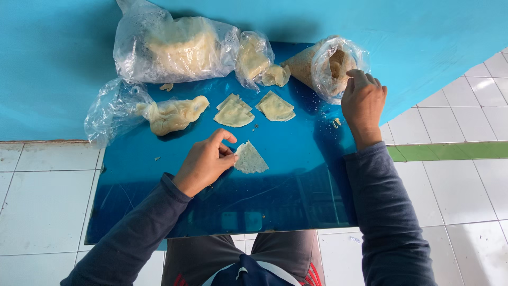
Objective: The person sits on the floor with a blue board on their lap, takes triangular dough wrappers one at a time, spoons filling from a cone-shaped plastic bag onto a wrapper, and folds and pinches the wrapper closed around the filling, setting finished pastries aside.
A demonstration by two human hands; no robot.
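White floor tiles and a bright blue wall frame the glossy blue board (159,212) where you sit at work, knees just under its near edge. Your left hand (205,163), near the middle of the board, pinches the left corner of a thin, pale triangular pastry sheet (251,158), thumb and fingertips together on it; the sheet lies flat on the board, apparently pinned there so it stays put. Its long axis runs from the corner under your fingers toward the lower right, and its narrow tip points up, away from you.

Your right hand (363,101) reaches to the board's far right corner, fingers dipping into the mouth of a clear plastic bag of crumbly tan filling (328,66); whether they are closed on any filling cannot be told.

Beyond the sheet, toward the wall, lie two folded pale yellow pastry parcels (234,112) (275,107), seemingly parked clear of the working spot. At the board's far left sits an open clear bag spilling soft dough sheets (169,115), and behind it a large clear bag of stacked wrappers (174,48) leans against the wall.
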